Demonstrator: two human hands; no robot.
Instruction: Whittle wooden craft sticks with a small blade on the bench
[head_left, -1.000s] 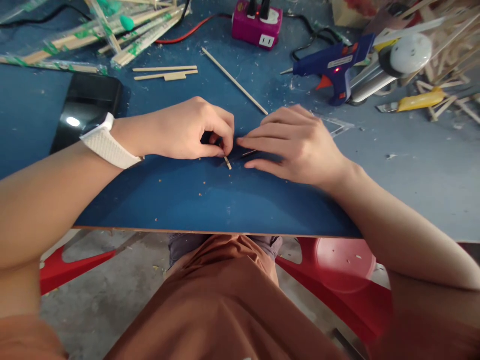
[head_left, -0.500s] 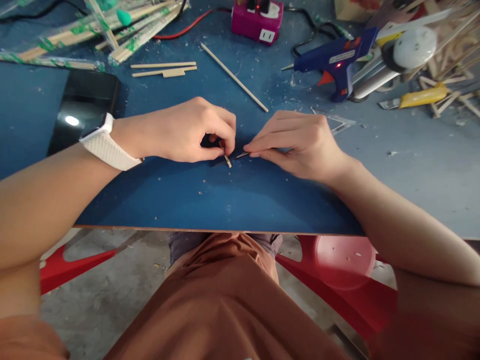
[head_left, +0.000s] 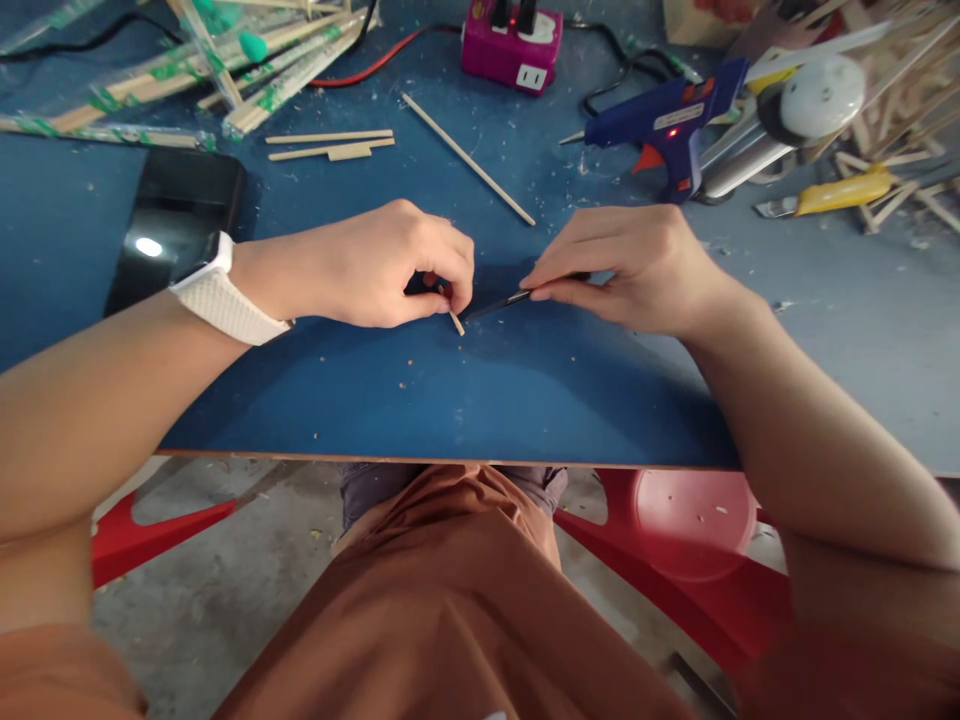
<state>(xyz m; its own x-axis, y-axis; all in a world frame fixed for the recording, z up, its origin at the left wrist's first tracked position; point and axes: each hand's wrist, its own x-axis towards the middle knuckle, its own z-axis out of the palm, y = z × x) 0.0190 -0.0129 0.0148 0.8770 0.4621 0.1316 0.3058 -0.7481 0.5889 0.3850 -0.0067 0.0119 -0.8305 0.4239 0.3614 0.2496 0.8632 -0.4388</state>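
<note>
My left hand (head_left: 405,265), with a white-strapped watch (head_left: 229,300) at its wrist, pinches a short wooden stick (head_left: 456,322) against the blue table. The stick's lower end sticks out below the fingertips. To its right, my right hand (head_left: 622,265) is closed on a thin dark tool that looks like a needle file (head_left: 495,305). Its slim tip points left and reaches close to the stick's end; whether they touch I cannot tell. Above the hands lies a longer wooden stick (head_left: 469,160). Two more sticks (head_left: 330,137) lie at the upper left, one with a small piece against it.
A blue glue gun (head_left: 667,120) with a red light and a yellow utility knife (head_left: 840,192) lie at right, near piled wood scraps (head_left: 907,130). A purple power adapter (head_left: 511,45), wrapped sticks (head_left: 292,75) and a black phone (head_left: 184,205) are along the back and left.
My right hand has moved right and slightly up, drawing the file back from across the stick. My left hand keeps its pinch in nearly the same place.
</note>
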